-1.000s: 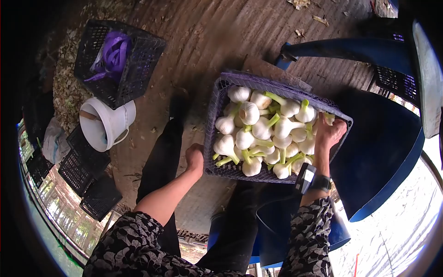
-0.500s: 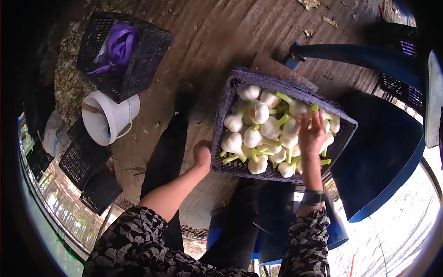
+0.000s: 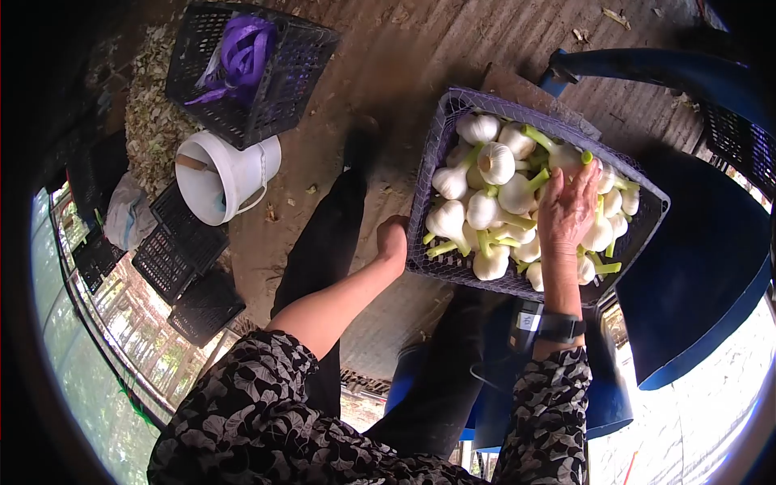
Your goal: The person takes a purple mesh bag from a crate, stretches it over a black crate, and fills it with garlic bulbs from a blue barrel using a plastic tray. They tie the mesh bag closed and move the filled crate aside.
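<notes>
A purple mesh crate (image 3: 449, 121) sits on my lap, full of white garlic bulbs (image 3: 495, 162) with green stems. My left hand (image 3: 394, 239) grips the crate's near left edge. My right hand (image 3: 568, 208) lies flat, fingers spread, on top of the bulbs toward the crate's right side. A dark watch (image 3: 558, 326) is on that wrist. Both my sleeves are black and grey patterned.
A black crate (image 3: 279, 89) holding purple straps (image 3: 241, 55) stands at the upper left, with a white bucket (image 3: 225, 176) below it. Flat black crates (image 3: 181, 271) lie stacked at the left. A blue tub (image 3: 711, 279) and blue chair parts are on the right. The ground is dirt.
My right hand left the crate's right rim and moved onto the garlic bulbs. My left hand kept its hold on the left edge. The view shifted, so everything sits more to the right.
</notes>
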Available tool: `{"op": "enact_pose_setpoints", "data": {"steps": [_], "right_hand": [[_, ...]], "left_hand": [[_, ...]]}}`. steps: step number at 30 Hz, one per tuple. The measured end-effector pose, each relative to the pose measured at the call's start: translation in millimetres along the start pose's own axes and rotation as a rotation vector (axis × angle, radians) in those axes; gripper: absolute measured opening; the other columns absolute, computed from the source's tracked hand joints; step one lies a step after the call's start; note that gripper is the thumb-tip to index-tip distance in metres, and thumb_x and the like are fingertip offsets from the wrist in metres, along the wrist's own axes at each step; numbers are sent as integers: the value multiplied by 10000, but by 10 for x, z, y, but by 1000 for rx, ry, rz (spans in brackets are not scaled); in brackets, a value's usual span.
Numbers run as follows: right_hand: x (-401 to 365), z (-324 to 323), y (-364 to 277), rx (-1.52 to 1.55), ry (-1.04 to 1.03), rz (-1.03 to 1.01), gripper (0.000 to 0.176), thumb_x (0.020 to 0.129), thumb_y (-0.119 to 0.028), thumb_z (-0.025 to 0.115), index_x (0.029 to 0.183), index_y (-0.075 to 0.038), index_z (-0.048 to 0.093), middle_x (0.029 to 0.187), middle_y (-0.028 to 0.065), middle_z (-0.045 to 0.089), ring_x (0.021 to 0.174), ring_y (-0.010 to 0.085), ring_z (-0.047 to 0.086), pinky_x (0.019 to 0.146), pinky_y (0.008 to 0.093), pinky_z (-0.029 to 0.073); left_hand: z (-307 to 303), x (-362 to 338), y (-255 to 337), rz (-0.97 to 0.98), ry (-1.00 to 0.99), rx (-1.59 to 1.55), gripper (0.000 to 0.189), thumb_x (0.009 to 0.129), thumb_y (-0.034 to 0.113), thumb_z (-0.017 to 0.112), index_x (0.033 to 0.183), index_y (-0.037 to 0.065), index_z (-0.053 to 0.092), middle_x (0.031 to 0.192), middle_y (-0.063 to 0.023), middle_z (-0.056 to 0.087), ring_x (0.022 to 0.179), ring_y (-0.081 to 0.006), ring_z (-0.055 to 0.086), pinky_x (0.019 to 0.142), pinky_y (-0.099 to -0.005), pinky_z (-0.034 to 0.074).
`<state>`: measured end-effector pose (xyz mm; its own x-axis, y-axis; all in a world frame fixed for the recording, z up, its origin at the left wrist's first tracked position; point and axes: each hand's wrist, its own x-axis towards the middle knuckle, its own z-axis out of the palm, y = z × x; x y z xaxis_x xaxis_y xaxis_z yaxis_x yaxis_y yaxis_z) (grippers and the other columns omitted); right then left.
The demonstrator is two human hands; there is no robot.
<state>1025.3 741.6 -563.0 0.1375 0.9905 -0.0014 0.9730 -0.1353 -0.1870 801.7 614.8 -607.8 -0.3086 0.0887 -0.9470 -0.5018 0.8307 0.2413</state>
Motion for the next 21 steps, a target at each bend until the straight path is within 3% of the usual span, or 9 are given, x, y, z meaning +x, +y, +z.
{"op": "enact_pose_setpoints", "data": {"steps": [4, 5, 6, 8, 10, 14, 16, 17, 21], "right_hand": [[110, -248, 8, 159, -147, 32, 512, 783, -230, 539, 1157, 89, 395, 1147, 268, 451, 1100, 361, 424, 917, 387, 346], [120, -368, -17, 271, -186, 182, 475, 762, -206, 564, 1124, 76, 440, 1105, 249, 493, 1063, 346, 461, 871, 388, 385], [110, -465, -122, 161, -7, 50, 440, 735, -169, 581, 1111, 29, 467, 1067, 204, 526, 1009, 324, 493, 830, 383, 410], [37, -547, -472, 271, 26, -68, 396, 717, -137, 579, 1083, -17, 487, 983, 156, 551, 924, 298, 514, 789, 382, 422], [3, -312, -771, 286, -80, -231, 398, 682, -111, 604, 1055, -39, 485, 947, 137, 523, 873, 290, 501, 761, 376, 425], [2, 95, -933, 177, -243, -119, 500, 582, -100, 687, 1033, -47, 479, 1005, 153, 426, 911, 316, 459, 773, 389, 411], [-27, -7, -1118, 411, -237, -101, 513, 602, -119, 675, 1072, -66, 474, 979, 142, 435, 876, 319, 460, 769, 397, 411], [-89, 93, -1148, 440, -307, -107, 550, 616, -112, 669, 1125, -94, 461, 984, 139, 432, 894, 316, 444, 784, 394, 402], [-60, 136, -1188, 389, -333, -67, 577, 626, -58, 654, 1163, -93, 445, 1019, 139, 427, 987, 294, 401, 830, 389, 372]], "left_hand": [[-18, 27, -9, 19, -9, 29, 131, 710, 75, 462, 694, -7, 563, 659, -56, 547, 589, -148, 501, 560, -279, 393], [4, 24, 19, 24, -15, 18, 131, 710, 75, 462, 694, -7, 563, 659, -56, 547, 589, -148, 501, 560, -279, 393], [6, 1, 24, 11, -14, 22, 139, 707, 76, 459, 701, -13, 566, 657, -68, 549, 600, -157, 507, 571, -285, 395], [-31, 73, -55, -5, -6, 15, 148, 705, 78, 457, 709, -19, 569, 656, -80, 551, 611, -165, 513, 583, -292, 396], [-155, 311, -270, 336, -68, 506, 167, 709, 79, 445, 713, -24, 576, 688, -124, 566, 657, -208, 543, 622, -313, 403], [-11, 89, -17, 28, 34, 171, 180, 716, 78, 428, 698, -22, 577, 738, -156, 570, 712, -253, 556, 653, -336, 403], [-100, 146, -136, 382, -45, 618, 175, 718, 78, 432, 690, -19, 574, 748, -150, 575, 724, -258, 559, 652, -341, 401], [-91, 121, -107, 197, -62, 328, 156, 711, 76, 447, 697, -23, 567, 712, -140, 575, 679, -238, 560, 629, -330, 404], [4, -27, 88, 17, -6, 213, 140, 711, 74, 455, 704, -16, 563, 670, -114, 566, 624, -205, 548, 587, -308, 406]]}}
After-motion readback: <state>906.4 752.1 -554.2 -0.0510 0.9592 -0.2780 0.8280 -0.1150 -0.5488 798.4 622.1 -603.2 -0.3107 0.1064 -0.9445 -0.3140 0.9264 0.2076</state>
